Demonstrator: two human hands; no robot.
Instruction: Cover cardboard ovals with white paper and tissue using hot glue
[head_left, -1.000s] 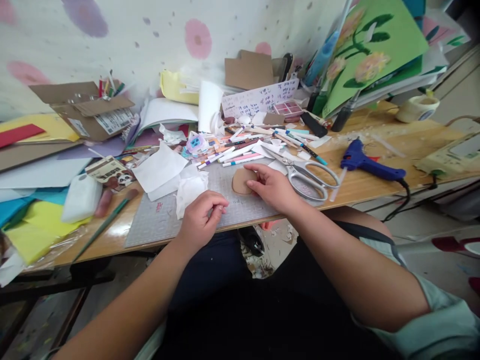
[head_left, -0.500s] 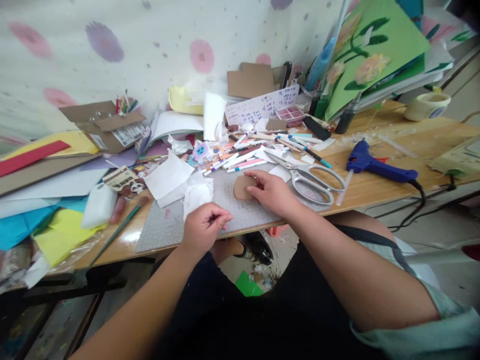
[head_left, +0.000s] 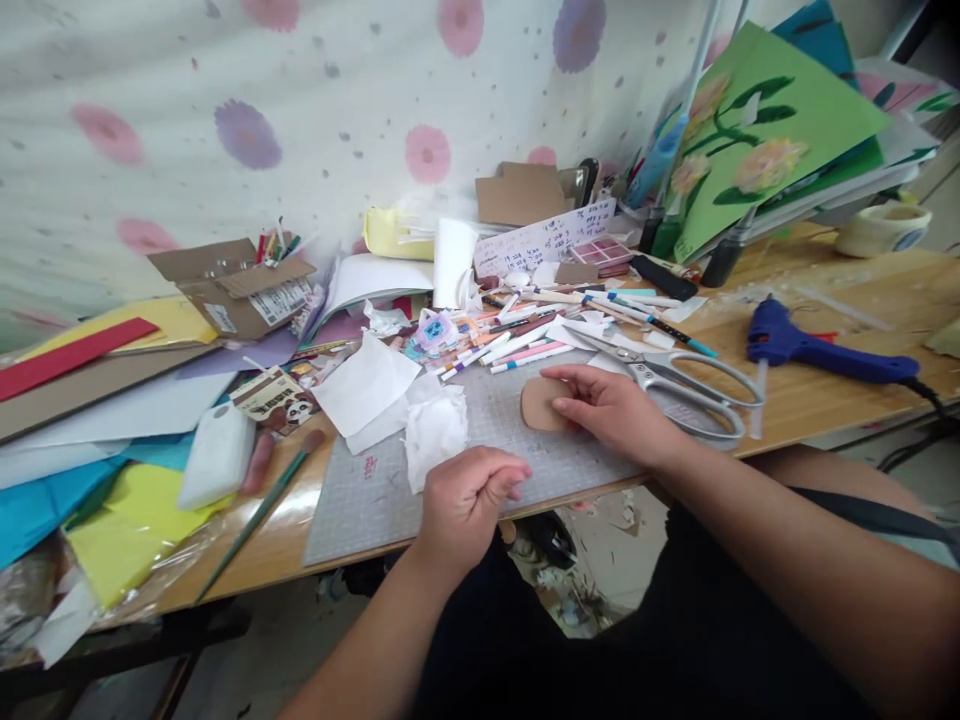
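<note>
My right hand [head_left: 611, 410] lies on a small rounded brown cardboard piece [head_left: 536, 402], its fingers pressing it flat onto the grey cutting mat [head_left: 375, 495]. My left hand [head_left: 469, 500] hovers at the mat's near edge with the fingers curled into a pinch; what it holds, if anything, is too small to make out. Large silver scissors [head_left: 679, 385] lie just right of my right hand. A crumpled white tissue [head_left: 435, 428] sits just beyond my left hand.
Several markers [head_left: 525, 345] are strewn behind the mat. A blue glue gun [head_left: 814, 345] lies at the right. At the left are coloured paper sheets [head_left: 120, 520], a white bottle [head_left: 214, 455], a green pencil [head_left: 259, 515] and a cardboard box [head_left: 240, 285]. A green flower picture [head_left: 772, 120] leans at the back.
The view has shifted left and up, so everything sits further right in frame. My left hand has drawn back slightly toward the mat's near edge. My right hand stays on the cardboard piece.
</note>
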